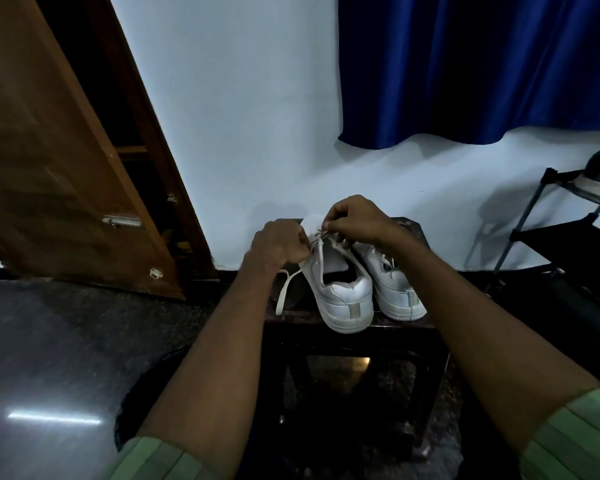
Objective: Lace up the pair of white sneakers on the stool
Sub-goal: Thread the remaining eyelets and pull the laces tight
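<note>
Your pair of white leather low-top sneakers sits side by side on the dark square stool (347, 323), heels toward you, toes toward the pale wall. The left sneaker (340, 292) is nearer you w/ its heel overhanging the stool's front edge; the right sneaker (395, 289) is just beside it, touching or nearly so.

Your left hand (278, 244) is curled into a fist at the left sneaker's outer side, near the eyelets, grip closed on the flat white shoelace (284, 292); the lace's free end hangs down from under that hand, over the stool's left edge. Your right hand (357, 216) hovers above the tongue area, fingertips pinched tight on the other lace end, approx. at the top of the eyelet rows. Exactly which eyelet it's at – can't tell, too small & dim.

Around you: brown wooden door (59, 161) leaning open at left, dark blue curtain (478, 67) upper right, black metal-frame shoe rack (548, 230) at far right. Green ribbed sleeves are pushed up both forearms.
</note>
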Demonstrator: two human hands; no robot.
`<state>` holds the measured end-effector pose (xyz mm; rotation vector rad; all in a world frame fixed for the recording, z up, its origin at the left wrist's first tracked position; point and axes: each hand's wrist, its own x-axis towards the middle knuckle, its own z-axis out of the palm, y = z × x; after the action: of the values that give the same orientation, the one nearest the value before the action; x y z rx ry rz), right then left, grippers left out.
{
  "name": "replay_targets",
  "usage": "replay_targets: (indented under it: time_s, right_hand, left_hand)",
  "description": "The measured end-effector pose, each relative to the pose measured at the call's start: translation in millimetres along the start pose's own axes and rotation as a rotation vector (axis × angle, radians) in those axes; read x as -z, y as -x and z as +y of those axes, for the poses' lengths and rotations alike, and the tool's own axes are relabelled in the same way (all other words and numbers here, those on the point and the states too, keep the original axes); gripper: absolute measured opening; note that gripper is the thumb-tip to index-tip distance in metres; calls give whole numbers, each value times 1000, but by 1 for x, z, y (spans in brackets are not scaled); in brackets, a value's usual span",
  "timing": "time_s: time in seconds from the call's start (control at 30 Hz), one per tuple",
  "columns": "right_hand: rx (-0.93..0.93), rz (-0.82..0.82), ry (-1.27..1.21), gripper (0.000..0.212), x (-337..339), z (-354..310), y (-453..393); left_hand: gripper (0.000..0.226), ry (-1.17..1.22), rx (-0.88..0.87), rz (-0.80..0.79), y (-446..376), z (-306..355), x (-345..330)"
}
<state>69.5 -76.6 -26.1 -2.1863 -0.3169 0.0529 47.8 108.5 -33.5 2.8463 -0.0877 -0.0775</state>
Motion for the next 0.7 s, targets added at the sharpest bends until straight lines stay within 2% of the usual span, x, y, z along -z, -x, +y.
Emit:
replay_targets:
  time_s: [0.07,0.1,0.2,0.3,0.4,0.47,0.5,0.63,0.7]
  right_hand:
    - [55,39,-5,8,-2,0,0]
    - [81,46,-27,10,-3,-1,0]
    - [62,-27,-232,19,-5,-10,3]
    - [-30,-39,-474,19,-5,-19,2]
    - [-116,185,-700,16,-1,-19,-4]
    - [-157,311,-677,14,3,-16,-5]
    - [-139,305,-602,15,5,-14,-5]
    - [-9,34,-385,27,8,-16,3]
    - [5,97,-380,29,7,-17,2]
  left_hand:
    - [20,51,-6,-39,-3,1,1]
    - [26,172,-17,-39,-5,2,4]
    - [32,756,-56,63,-4,7,13]
    - [30,1043,-63,157,0,12,19]
    - [36,1047,-23,262,-7,6,17]
    - [38,1003,-11,316,-9,3,17]
    - [37,940,-24,340,-9,3,16]
    - [32,607,-121,394,-4,10,12]
    - [32,581,-127,383,-5,10,11]
